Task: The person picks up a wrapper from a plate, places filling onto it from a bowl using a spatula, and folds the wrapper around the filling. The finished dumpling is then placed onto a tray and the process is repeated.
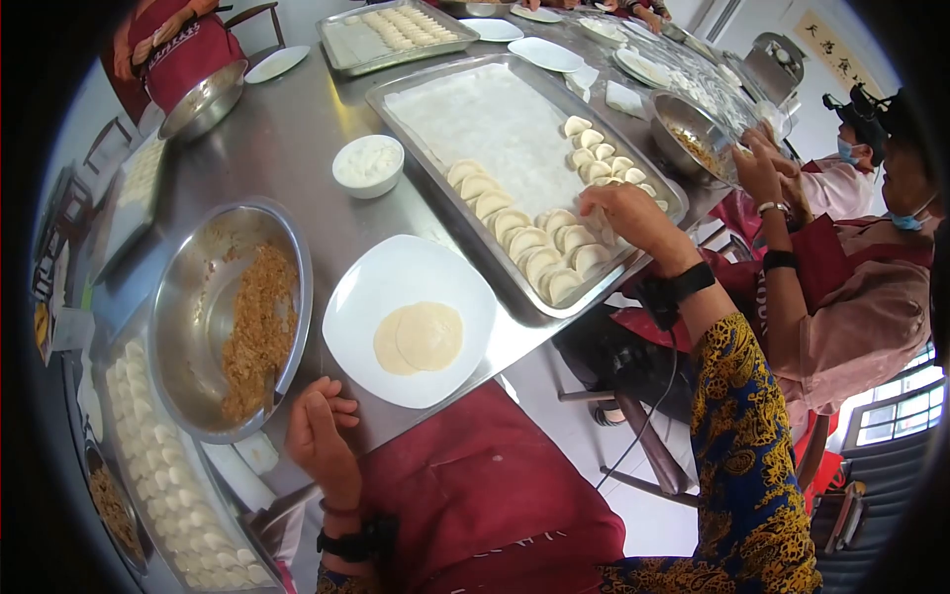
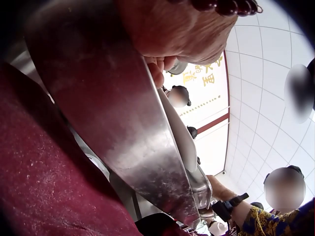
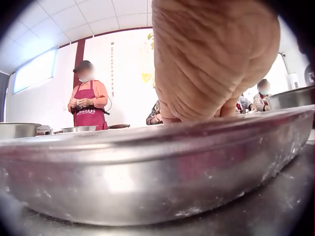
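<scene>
My right hand reaches down into a metal tray lined with white paper. Its fingers are bent low among folded dumplings, and the palm side hides whether they pinch one. In the right wrist view the hand comes down over the tray's rim. My left hand hangs loosely curled and holds nothing at the table's front edge, close to a white plate. Two round dough wrappers overlap on that plate. In the left wrist view the left hand is above the metal table edge.
A steel bowl of brown filling stands left of the plate, and a small white bowl behind it. Another dumpling tray lies farther back. At far left are rows of dumplings. People sit on the right.
</scene>
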Available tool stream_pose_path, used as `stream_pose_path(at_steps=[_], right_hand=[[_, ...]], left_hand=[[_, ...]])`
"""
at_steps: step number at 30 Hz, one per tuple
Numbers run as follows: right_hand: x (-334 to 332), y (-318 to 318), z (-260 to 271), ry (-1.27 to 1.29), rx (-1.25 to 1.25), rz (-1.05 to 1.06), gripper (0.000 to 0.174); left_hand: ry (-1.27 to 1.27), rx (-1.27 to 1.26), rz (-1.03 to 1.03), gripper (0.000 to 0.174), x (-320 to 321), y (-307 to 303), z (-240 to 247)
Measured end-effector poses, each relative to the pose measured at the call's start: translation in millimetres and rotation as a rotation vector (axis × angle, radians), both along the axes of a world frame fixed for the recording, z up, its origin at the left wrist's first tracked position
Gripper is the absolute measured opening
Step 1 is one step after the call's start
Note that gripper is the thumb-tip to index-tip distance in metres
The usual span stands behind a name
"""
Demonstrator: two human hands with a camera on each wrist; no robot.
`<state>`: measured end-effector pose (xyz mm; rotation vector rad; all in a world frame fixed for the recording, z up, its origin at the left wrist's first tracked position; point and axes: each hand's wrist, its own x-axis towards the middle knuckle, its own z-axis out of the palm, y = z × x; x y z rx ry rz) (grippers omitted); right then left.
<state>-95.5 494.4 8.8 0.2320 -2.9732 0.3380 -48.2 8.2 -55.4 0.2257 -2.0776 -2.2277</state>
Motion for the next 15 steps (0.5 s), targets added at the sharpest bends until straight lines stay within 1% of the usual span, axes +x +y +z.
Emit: stream_pose_path(at_steps=[2,3,5,8,10,12,14,15], right_hand=[[4,0,3,-0.051,0.004,-0.09,0.026],[6,2,4,-0.053,0.004,-0.091,0.026],[6,3,3,-0.134,-0.127,-0.124,0.027],[7,3,1,-0.121,-0.187,-0.141,0.031],[8,3,1,-0.106,-0.159,-0.114,0.033],[10,4,4,-0.092,-0.13,-0.09,0.036],[13,3,6,-0.062,-0.155,0.002,0.041],[15,0,8,-0.06,-0.153,0.003,0.041]], left_hand=[[-0.002,0.011,-0.002,0.029,0,1,1],[-0.007,0.021,-0.002,0.028,1,1,4],[-0.002,0.025,-0.006,0.028,0,1,3],[0.012,0.013,-0.011,0.028,0,1,3],[0.02,-0.002,-0.015,0.027,0,2,7],[0.062,-0.133,-0.031,0.027,1,5,13],[0.079,-0.132,-0.04,0.026,1,6,16],[0.095,-0.132,-0.049,0.026,2,6,17]])
